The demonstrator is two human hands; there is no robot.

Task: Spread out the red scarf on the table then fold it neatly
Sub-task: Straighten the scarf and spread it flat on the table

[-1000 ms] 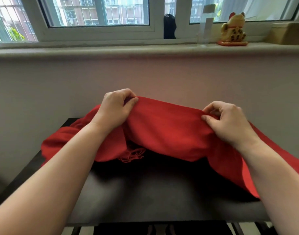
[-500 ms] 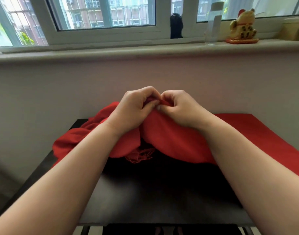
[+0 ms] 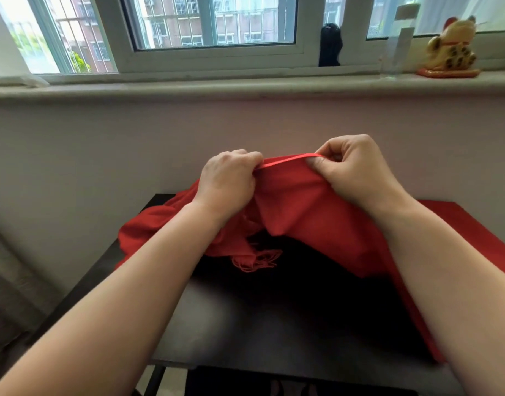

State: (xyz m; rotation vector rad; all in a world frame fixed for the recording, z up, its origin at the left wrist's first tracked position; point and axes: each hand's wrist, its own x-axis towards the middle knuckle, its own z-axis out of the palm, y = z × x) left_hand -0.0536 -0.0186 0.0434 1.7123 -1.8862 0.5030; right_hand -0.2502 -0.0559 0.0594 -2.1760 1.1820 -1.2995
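The red scarf (image 3: 297, 207) lies bunched over the far half of the black table (image 3: 274, 321), with a fringed end hanging near the middle and one side trailing off the right edge. My left hand (image 3: 228, 181) and my right hand (image 3: 351, 170) both pinch the scarf's top edge and hold it lifted above the table. A short taut strip of that edge runs between them. The cloth drapes down from my fingers onto the tabletop.
A pale wall rises right behind the table. On the windowsill (image 3: 245, 87) above it stand a gold lucky cat figurine (image 3: 451, 50), a clear tall container (image 3: 397, 41) and a black object (image 3: 329, 44). The table's front edge is close to me.
My hands came together from a wide grip a second ago, then moved slightly apart again along the scarf's edge. The edge is now lifted higher and stretched between them.
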